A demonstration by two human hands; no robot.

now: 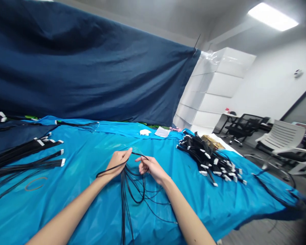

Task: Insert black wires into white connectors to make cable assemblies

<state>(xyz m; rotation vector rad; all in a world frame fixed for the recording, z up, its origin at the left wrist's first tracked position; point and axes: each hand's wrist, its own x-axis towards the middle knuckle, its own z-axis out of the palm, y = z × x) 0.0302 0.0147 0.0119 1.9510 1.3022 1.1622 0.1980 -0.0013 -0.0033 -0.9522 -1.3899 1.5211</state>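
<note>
A bundle of thin black wires (124, 200) hangs down from my left hand (118, 161), which is closed around it over the middle of the table. One black strand crosses my left wrist, and others curl into loops below the fingers. My right hand (150, 167) is just to the right, its fingers curled in by a black strand that runs over from the left hand. What lies between the right fingertips is too small to make out. Loose wire ends spread across the blue cloth (91, 204) beneath both hands.
To the right lies a heap of black cables with white connectors (211, 160). More connector cables (28, 160) lie on the left, near a brown loop (37, 183). A white paper (162, 132) is at the back, before a dark blue curtain (91, 68). White boxes (206, 92) stand behind.
</note>
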